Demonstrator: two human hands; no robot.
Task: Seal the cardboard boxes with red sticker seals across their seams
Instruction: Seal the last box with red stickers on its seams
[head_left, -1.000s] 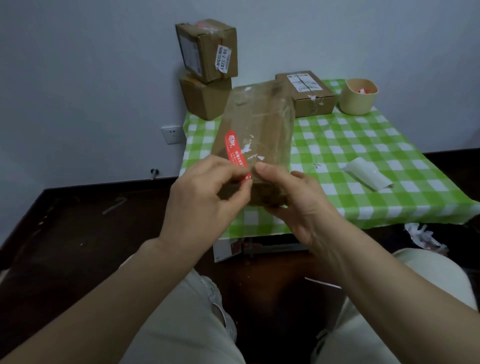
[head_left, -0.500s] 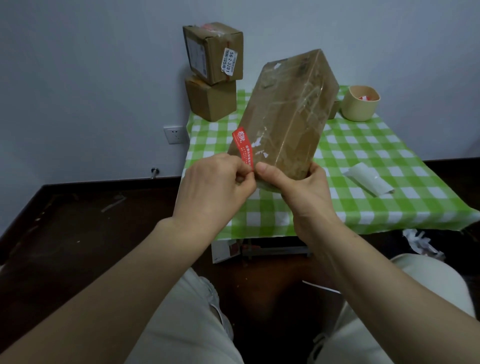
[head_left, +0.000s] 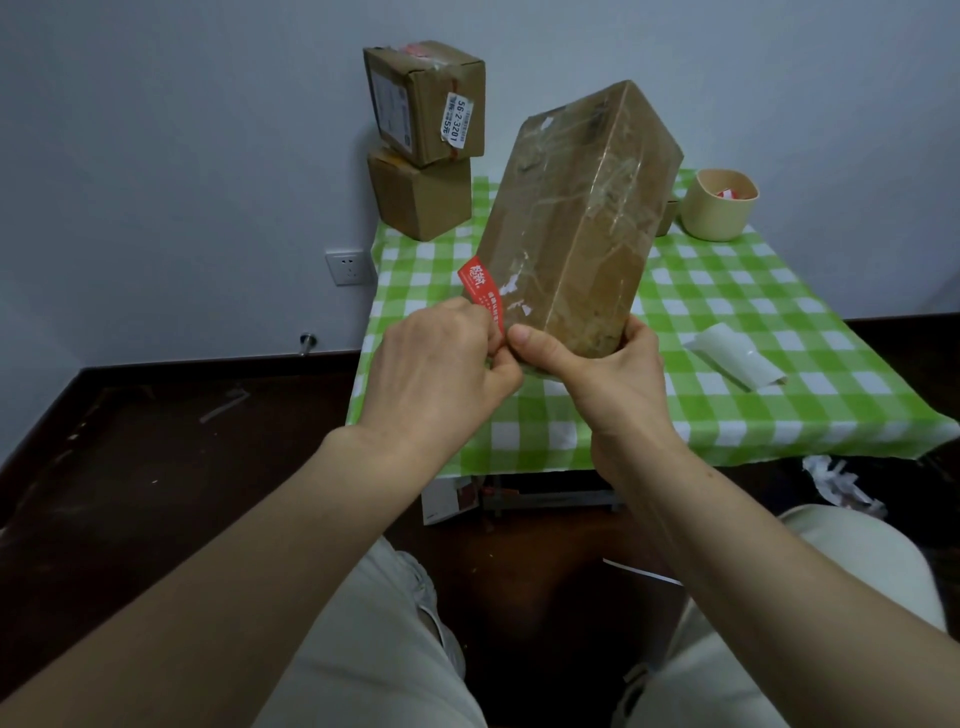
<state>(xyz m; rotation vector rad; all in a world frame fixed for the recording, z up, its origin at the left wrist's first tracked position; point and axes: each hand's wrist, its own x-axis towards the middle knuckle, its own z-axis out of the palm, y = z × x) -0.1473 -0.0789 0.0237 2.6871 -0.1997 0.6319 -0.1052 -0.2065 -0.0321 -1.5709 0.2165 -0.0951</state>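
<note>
**Desk:** What have you got hold of?

**Me:** I see the left hand (head_left: 441, 374) with thumb and forefinger closed in a pinch on the lower end of the sticker (head_left: 480, 291). The right hand (head_left: 597, 374) is wrapped round the near, lower end of the box (head_left: 571, 223). Its thumb lies on the front face just beside the sticker, and its fingers curl round the far side.

**Desk:** And where is the box?

**Me:** It's off the table (head_left: 779, 312), held in the air above the near edge and tilted, with its far end up and away from me. The sticker runs along the box's left edge, and its upper end pokes a little past the cardboard. I can't tell from here whether that end is stuck down.

**Desk:** How would you lay it well?

**Me:** My read is that the seal is only half placed. I'd want it across the seam, not along it, so I'd find the seam first. The face is glossy with tape and scuffed, and I can't make the line out. Then I'd steady the box with the right hand, draw the pinched end taut and lower it onto the face. I'd rub with the thumb from the fixed end toward the free one, so no bubble or crease gets trapped.

**Desk:** Any risks?

**Me:** Glue may take poorly on that tape, so I'd press firmly, above all where the sticker bends over the edge. A box held up by one hand can also twist under the push. I think resting its lower end on the table would give something to press against.
</note>
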